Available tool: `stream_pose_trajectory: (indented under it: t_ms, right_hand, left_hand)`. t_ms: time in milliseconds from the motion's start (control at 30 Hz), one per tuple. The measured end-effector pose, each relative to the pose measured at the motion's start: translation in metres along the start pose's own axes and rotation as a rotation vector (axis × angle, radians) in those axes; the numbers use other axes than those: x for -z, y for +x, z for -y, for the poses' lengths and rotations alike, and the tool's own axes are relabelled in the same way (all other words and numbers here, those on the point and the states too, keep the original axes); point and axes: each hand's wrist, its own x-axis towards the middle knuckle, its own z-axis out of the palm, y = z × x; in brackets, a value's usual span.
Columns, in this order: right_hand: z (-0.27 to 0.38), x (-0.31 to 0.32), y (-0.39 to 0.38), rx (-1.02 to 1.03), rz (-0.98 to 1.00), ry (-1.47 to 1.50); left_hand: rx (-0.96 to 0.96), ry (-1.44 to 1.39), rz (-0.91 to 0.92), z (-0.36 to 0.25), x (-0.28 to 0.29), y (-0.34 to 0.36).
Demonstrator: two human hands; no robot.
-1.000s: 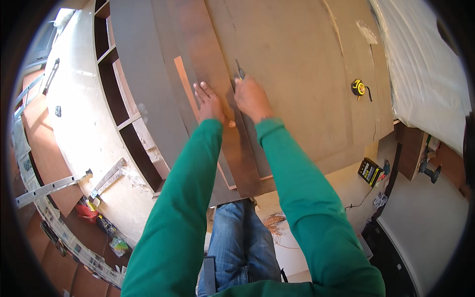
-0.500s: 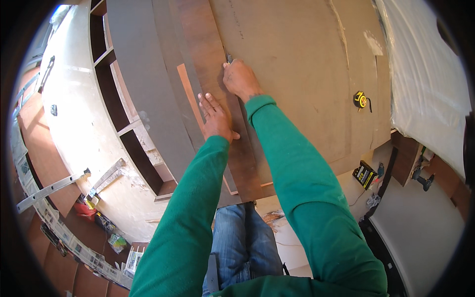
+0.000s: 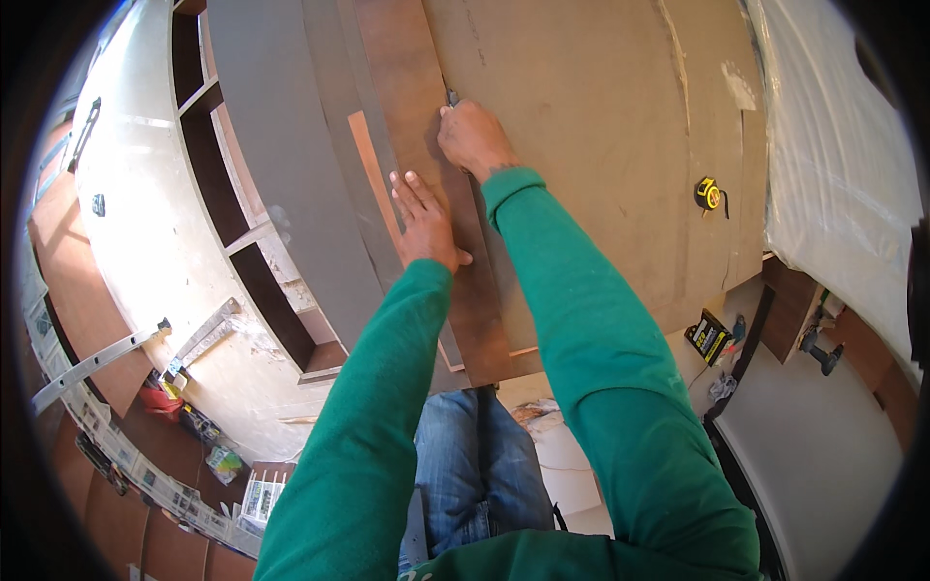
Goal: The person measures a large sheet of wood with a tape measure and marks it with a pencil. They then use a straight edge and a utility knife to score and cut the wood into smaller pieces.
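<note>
A long dark brown strip (image 3: 407, 116) lies on a wide tan board (image 3: 601, 145). My left hand (image 3: 423, 223) presses flat on the strip, fingers spread. My right hand (image 3: 473, 136) is closed around a small cutting tool (image 3: 451, 98), whose tip sits at the strip's right edge where it meets the tan board. Most of the tool is hidden in my fist. Both arms wear green sleeves.
A grey panel (image 3: 281, 155) lies left of the strip. A yellow tape measure (image 3: 709, 194) sits on the tan board at right. A white shelf unit (image 3: 145, 194) lies on the floor at left, a metal rail (image 3: 92, 363) beside it. A yellow-black tool (image 3: 709, 336) lies lower right.
My right hand has slid farther up along the strip's edge with the tool. My left hand stays pressed on the strip, now behind the right.
</note>
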Motion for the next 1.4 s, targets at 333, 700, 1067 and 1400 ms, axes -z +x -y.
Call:
stream_pose_trajectory:
  t_ms: [333, 700, 1067, 1400]
  right_hand:
    - [0.002, 0.002, -0.009, -0.002, 0.233, -0.295]
    - [-0.113, -0.072, -0.190, -0.145, 0.218, -0.097]
    - [-0.140, -0.079, -0.384, -0.521, 0.361, -0.053]
    - [-0.184, -0.054, -0.519, -0.627, 0.365, -0.121]
  left_hand:
    - [-0.052, -0.011, -0.081, 0.008, -0.009, 0.005]
    - [-0.101, 0.133, -0.119, 0.009, -0.029, 0.012]
    - [-0.071, 0.190, -0.115, 0.013, -0.024, 0.017]
    - [-0.075, 0.201, -0.138, 0.017, -0.033, 0.022]
